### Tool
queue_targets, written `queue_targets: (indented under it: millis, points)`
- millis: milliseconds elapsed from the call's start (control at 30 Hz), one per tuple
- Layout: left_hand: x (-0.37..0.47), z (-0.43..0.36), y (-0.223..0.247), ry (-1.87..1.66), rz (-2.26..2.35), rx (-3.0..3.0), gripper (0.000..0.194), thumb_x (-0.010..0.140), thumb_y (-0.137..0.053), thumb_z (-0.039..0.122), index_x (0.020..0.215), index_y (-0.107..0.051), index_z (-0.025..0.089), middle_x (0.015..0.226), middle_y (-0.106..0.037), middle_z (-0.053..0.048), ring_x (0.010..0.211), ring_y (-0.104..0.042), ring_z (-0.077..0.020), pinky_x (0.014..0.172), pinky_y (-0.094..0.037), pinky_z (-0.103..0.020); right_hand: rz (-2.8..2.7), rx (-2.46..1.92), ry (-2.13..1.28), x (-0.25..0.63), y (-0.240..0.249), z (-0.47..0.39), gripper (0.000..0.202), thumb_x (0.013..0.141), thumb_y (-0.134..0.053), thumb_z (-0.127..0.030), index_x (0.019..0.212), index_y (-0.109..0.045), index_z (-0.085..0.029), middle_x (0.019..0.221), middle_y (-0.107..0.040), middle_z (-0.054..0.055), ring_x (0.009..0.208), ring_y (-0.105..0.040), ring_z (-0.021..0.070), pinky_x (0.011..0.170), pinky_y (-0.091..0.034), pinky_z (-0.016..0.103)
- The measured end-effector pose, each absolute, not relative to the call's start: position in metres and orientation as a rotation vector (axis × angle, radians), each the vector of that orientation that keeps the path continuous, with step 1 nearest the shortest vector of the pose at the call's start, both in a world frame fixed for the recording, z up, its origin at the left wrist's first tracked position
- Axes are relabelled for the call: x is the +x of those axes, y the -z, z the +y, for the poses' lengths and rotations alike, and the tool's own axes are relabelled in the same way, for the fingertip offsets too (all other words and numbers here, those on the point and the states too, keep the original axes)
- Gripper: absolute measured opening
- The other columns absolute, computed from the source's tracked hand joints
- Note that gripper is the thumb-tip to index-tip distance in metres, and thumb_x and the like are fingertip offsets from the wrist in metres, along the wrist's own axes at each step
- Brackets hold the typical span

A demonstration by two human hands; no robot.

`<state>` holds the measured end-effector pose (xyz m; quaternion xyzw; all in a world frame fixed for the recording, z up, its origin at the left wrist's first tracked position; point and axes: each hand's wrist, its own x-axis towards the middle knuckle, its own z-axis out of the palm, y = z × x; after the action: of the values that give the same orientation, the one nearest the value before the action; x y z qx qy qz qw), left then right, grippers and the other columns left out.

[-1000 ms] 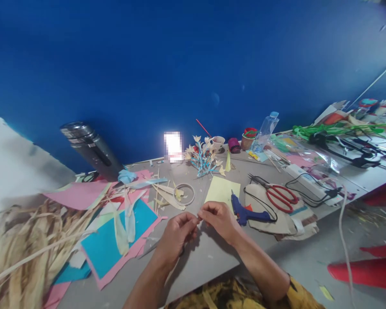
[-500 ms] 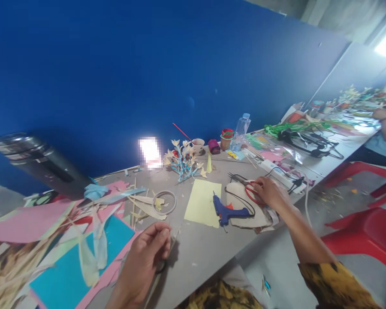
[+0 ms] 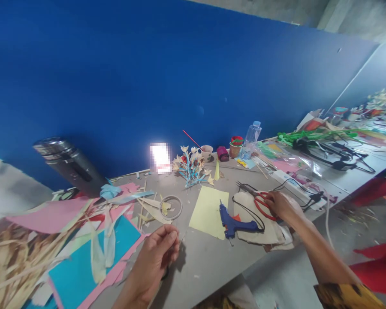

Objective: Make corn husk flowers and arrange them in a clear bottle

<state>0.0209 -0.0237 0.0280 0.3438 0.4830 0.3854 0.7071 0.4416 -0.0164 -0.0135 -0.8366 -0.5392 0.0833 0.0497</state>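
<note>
My right hand reaches over the table with its fingers closed on the red handles of a pair of scissors. The blades point left and lie over a folded beige cloth. Just left of the cloth rests a blue glue gun, partly on a sheet of yellow paper. Low in the middle, my left hand is held with thumb and fingers pinched together; a faint thin end shows past the fingertips, but I cannot make out what it is. A roll of tape lies beyond that hand.
A dark thermos stands at the left behind coloured paper and dried husks. Against the blue wall are a bunch of pale flowers, cups and a plastic bottle. A power strip and cables lie right.
The view has swung left, so things sit further right in the picture. My right hand stays at the scissors' handles, and my left hand keeps its pinch.
</note>
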Motion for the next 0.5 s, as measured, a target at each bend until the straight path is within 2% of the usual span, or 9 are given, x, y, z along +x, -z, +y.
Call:
queue_targets:
  millis: [133, 233, 300, 500]
  points:
    - [0.021, -0.022, -0.026, -0.877, 1.065, 0.725, 0.04, 0.063, -0.088, 0.043, 0.077, -0.061, 0.017, 0.065, -0.056, 0.002, 0.057, -0.047, -0.0089, 0.053, -0.04, -0.02, -1.7, -2.538, -0.154, 0.441, 0.011, -0.019, 0.024, 0.093, -0.049, -0.032, 0.086, -0.07, -0.021, 0.085, -0.073, 0.009, 0.082, -0.066, 0.0245, 0.065, -0.036, 0.03]
    - [0.02, -0.022, -0.027, -0.895, 1.044, 0.697, 0.035, 0.065, -0.086, 0.039, 0.076, -0.061, 0.017, 0.065, -0.057, 0.001, 0.058, -0.048, -0.009, 0.053, -0.039, -0.02, -1.722, -2.507, 0.141, 0.443, 0.009, -0.026, 0.025, 0.095, -0.047, -0.032, 0.091, -0.069, -0.019, 0.091, -0.072, 0.012, 0.09, -0.066, 0.0277, 0.074, -0.041, 0.034]
    - [0.02, -0.022, -0.029, -0.904, 1.018, 0.688, 0.032, 0.065, -0.085, 0.035, 0.075, -0.06, 0.017, 0.064, -0.057, 0.001, 0.057, -0.048, -0.0091, 0.052, -0.039, -0.02, -1.691, -2.475, 0.321, 0.445, 0.007, -0.03, 0.026, 0.096, -0.045, -0.032, 0.097, -0.068, -0.018, 0.093, -0.071, 0.013, 0.089, -0.065, 0.0284, 0.074, -0.042, 0.035]
    - [0.019, -0.022, -0.03, -0.918, 0.948, 0.666, 0.024, 0.067, -0.08, 0.027, 0.078, -0.062, 0.017, 0.064, -0.058, 0.001, 0.056, -0.049, -0.0094, 0.053, -0.039, -0.02, -1.48, -2.443, 0.265, 0.449, -0.007, -0.033, 0.041, 0.098, -0.035, -0.034, 0.124, -0.062, -0.018, 0.094, -0.072, 0.015, 0.083, -0.067, 0.0313, 0.071, -0.045, 0.041]
